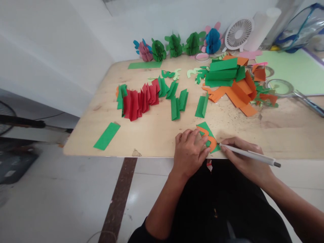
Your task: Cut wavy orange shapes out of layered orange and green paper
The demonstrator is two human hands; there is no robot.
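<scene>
My left hand [189, 152] rests at the table's front edge, fingers bent and pressing down a curved orange paper cutout [212, 144]. The cutout lies on a piece of green paper [205, 125], whose corners show around it. In my right hand [244, 157] is a white pen [249, 153], gripped near its point. The tip touches or nearly touches the cutout's right edge. Just beyond lies a folded green paper strip [201, 106]. Part of the cutout is hidden under my left fingers.
Folded red papers [136, 103] and a flat green strip [106, 136] lie left. Orange papers [239, 92], folded green papers [221, 73] and scissors [307, 103] are at right. Along the wall stand paper figures [174, 45] and a white fan [239, 33].
</scene>
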